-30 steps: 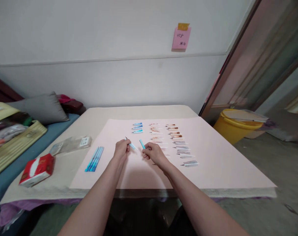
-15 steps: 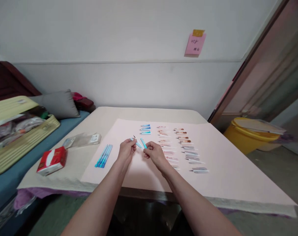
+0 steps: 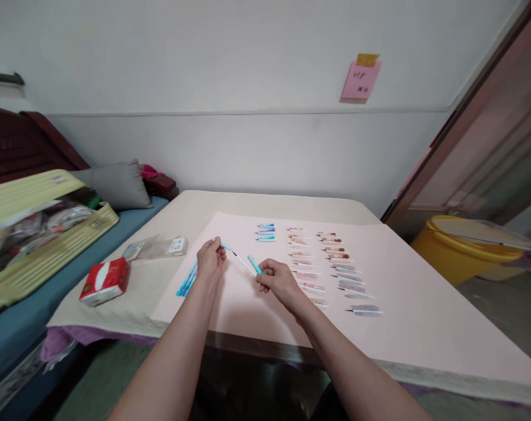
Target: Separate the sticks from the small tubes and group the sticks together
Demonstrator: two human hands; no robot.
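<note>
My left hand (image 3: 211,258) is closed on a light blue pen barrel (image 3: 226,246), whose end points toward my right hand. A slim white pen refill (image 3: 244,264) with a dark tip slants between the hands, its lower end at the fingers of my right hand (image 3: 276,278). Those fingers also pinch a turquoise pen barrel piece (image 3: 254,264). Whether the refill tip still touches the light blue barrel is too small to tell. Below my left hand lie several blue pens (image 3: 187,280), partly hidden by the hand and forearm.
Rows of pen parts with refills lie beyond and to the right: blue ones (image 3: 265,231), pink ones (image 3: 304,263), brown ones (image 3: 335,249) and grey ones (image 3: 365,310). A red tissue pack (image 3: 105,282) and a clear plastic bag (image 3: 154,248) rest on the table's left. A yellow bucket (image 3: 450,251) stands right.
My left hand has moved left and up with the light blue barrel, away from my right hand. The white refill now shows exposed between them. The view has shifted slightly left.
</note>
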